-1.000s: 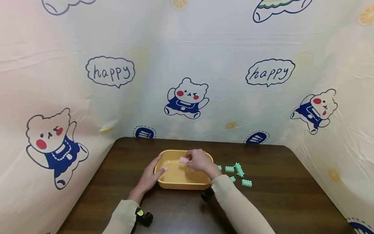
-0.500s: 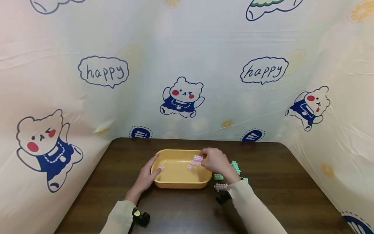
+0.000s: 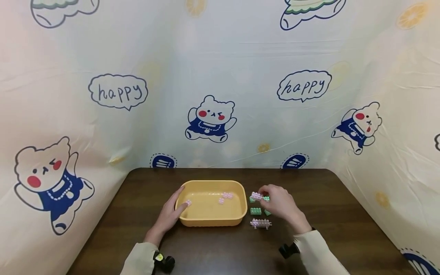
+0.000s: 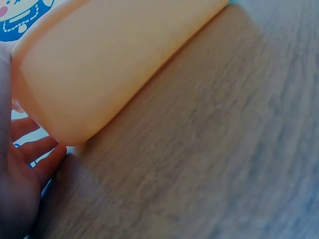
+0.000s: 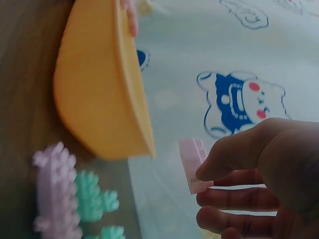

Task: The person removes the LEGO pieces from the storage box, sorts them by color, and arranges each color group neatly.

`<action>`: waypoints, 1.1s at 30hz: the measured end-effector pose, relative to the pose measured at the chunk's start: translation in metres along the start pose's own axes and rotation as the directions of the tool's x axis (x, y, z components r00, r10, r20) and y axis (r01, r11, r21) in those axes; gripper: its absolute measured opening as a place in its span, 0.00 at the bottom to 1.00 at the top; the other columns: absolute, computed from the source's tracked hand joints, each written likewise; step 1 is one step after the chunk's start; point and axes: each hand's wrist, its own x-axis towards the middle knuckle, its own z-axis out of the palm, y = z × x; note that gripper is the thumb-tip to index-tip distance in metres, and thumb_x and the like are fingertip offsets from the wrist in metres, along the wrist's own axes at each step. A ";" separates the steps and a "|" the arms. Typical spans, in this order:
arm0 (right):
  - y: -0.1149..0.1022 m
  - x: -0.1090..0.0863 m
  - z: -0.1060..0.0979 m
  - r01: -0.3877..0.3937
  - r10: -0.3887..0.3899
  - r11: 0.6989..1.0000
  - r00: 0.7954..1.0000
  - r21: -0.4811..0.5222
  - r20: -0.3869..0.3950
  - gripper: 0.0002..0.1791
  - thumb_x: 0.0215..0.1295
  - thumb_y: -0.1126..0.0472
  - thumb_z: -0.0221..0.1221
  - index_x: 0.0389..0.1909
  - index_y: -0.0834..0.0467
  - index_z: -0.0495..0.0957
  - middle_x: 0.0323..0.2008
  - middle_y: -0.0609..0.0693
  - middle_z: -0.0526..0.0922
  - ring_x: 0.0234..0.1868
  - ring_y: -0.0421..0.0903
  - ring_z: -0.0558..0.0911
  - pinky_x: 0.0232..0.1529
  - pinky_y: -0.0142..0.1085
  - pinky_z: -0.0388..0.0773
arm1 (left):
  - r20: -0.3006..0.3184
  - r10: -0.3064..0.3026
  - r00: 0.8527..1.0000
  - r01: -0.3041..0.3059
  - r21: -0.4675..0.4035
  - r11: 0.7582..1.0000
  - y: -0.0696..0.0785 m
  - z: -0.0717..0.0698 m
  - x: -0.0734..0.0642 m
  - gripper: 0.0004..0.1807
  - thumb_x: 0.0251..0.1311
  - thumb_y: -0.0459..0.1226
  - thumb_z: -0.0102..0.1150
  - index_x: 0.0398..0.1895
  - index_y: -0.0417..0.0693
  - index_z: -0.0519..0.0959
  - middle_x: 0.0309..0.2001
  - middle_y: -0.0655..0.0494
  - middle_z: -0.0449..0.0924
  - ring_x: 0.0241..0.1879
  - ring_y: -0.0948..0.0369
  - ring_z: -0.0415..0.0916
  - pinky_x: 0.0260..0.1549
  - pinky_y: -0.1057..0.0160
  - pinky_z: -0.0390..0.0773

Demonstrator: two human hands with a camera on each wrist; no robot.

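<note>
- Right hand (image 3: 280, 204) is pinching a pink studded plastic brick (image 3: 256, 196) right of the yellow rounded plastic tray (image 3: 211, 222), no longer over it.
- Left hand (image 3: 169, 211) is gripping the tray's rim.
- Other pink bricks (image 3: 227, 195) are lying inside; this one's apparently being separated.

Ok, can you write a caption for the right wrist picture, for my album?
The right hand pinches a pink block, with a yellow tub and green blocks nearby.
</note>
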 end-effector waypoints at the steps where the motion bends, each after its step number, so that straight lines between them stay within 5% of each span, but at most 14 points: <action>1: 0.004 -0.004 0.001 -0.006 0.006 1.000 1.000 -0.004 -0.001 0.11 0.52 0.60 0.65 0.38 0.50 0.83 0.36 0.46 0.83 0.33 0.42 0.79 0.31 0.40 0.78 | -0.003 0.005 1.000 -0.005 -0.004 1.000 -0.001 0.001 -0.001 0.37 0.65 0.45 0.57 0.76 0.56 0.56 0.75 0.48 0.55 0.73 0.45 0.54 0.68 0.38 0.57; 7: 0.026 -0.023 0.007 -0.030 0.030 1.000 1.000 -0.005 -0.001 0.10 0.51 0.62 0.65 0.36 0.50 0.83 0.32 0.44 0.81 0.28 0.41 0.74 0.23 0.37 0.70 | -0.017 0.026 1.000 -0.026 0.007 1.000 -0.005 0.002 -0.004 0.36 0.66 0.45 0.57 0.76 0.55 0.57 0.75 0.48 0.56 0.73 0.45 0.55 0.68 0.38 0.57; 21: 0.052 -0.043 0.020 -0.098 0.098 0.995 0.995 -0.015 0.003 0.10 0.50 0.60 0.66 0.36 0.47 0.83 0.36 0.43 0.84 0.38 0.45 0.83 0.31 0.45 0.79 | -0.004 -0.010 1.000 0.010 0.007 1.000 -0.005 0.002 -0.005 0.37 0.66 0.46 0.57 0.76 0.57 0.55 0.76 0.48 0.54 0.73 0.45 0.54 0.68 0.38 0.57; 33: 0.062 -0.058 0.025 -0.124 0.125 0.992 0.992 -0.025 0.017 0.11 0.48 0.61 0.67 0.34 0.45 0.83 0.36 0.42 0.83 0.35 0.45 0.80 0.29 0.45 0.76 | 0.015 -0.057 0.998 0.057 0.017 0.998 -0.001 0.003 0.002 0.37 0.66 0.48 0.56 0.76 0.61 0.54 0.76 0.49 0.53 0.74 0.45 0.53 0.68 0.38 0.56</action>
